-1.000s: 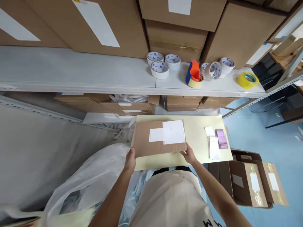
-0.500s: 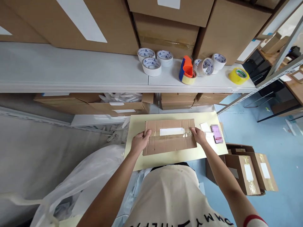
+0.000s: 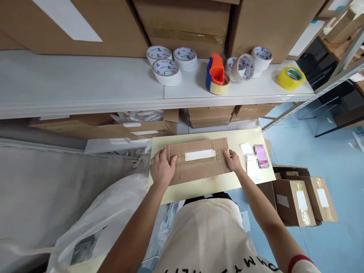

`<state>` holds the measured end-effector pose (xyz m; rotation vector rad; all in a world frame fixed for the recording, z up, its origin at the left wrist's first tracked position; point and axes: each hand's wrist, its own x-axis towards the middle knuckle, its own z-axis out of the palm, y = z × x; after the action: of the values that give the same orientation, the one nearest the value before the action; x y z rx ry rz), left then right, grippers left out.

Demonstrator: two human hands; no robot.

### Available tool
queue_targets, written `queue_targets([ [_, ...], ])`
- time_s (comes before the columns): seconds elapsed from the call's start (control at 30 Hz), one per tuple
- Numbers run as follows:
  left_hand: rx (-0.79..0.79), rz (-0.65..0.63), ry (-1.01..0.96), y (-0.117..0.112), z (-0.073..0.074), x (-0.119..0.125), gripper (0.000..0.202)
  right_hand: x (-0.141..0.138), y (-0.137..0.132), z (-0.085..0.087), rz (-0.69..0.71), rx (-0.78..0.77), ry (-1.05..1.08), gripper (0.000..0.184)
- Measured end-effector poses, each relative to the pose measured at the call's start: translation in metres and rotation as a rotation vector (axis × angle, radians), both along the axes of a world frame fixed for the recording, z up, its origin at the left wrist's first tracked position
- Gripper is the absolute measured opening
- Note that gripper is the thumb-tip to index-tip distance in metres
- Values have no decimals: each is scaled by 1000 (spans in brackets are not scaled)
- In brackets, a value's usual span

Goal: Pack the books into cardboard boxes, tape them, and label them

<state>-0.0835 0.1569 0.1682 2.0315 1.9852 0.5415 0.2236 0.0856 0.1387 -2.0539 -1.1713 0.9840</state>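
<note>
A flat, taped cardboard box [image 3: 196,170] with a white label [image 3: 200,155] on top lies over a pale yellow board [image 3: 210,187] in front of me. My left hand [image 3: 163,170] clasps its left end, thumb on the top face and the other fingers along the side. The right end is gripped by my right hand [image 3: 233,160], thumb above, with the fingertips partly hidden. To the right of that hand, white paper slips [image 3: 251,163] and a phone-like thing with a blurred pink face [image 3: 261,156] rest on the board.
Above the board runs a grey shelf [image 3: 99,85] with white tape rolls [image 3: 167,76], an orange and blue tape dispenser [image 3: 216,74] and a yellow tape roll [image 3: 290,78]. Labelled cartons [image 3: 294,201] stand on the floor at right. Clear plastic sheeting [image 3: 113,212] bulges at left.
My left hand has opened wider and slid around the box's left end. The box has turned slightly, its right end now farther away. The view has shifted forward and closer to the shelf.
</note>
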Motion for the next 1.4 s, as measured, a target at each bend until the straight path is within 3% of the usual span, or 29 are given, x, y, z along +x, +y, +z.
queue_targets([
  [0.13, 170, -152, -45, -10, 21, 35, 53, 9, -7, -12, 66, 55, 154, 62],
  [0.23, 238, -370, -161, -32, 36, 87, 45, 34, -26, -21, 109, 85, 203, 59],
  [0.3, 222, -562, -273, -52, 37, 130, 41, 61, -46, -29, 115, 117, 126, 56],
  [0.4, 2, -832, -432, -83, 20, 195, 34, 110, -84, -47, 148, 138, -104, 50],
  [0.5, -377, -910, -450, -108, -19, 248, 32, 152, -120, -69, 268, 27, -314, 59],
  [0.6, -640, -842, -353, -124, -66, 281, 37, 172, -141, -89, 452, -96, -419, 79],
  [0.7, -743, -742, -352, -133, -105, 295, 48, 173, -146, -102, 534, -149, -440, 83],
  [0.83, -866, -461, -447, -137, -133, 305, 60, 164, -145, -105, 528, -127, -439, 75],
  [0.97, -933, -276, -535, -133, -138, 313, 55, 157, -144, -101, 512, -121, -431, 68],
  [1.3, -861, -116, -552, -130, -126, 321, 4, 140, -159, -106, 479, -125, -346, 50],
  [1.4, -829, -96, -570, -129, -126, 319, 6, 136, -171, -100, 401, -77, -291, 48],
])
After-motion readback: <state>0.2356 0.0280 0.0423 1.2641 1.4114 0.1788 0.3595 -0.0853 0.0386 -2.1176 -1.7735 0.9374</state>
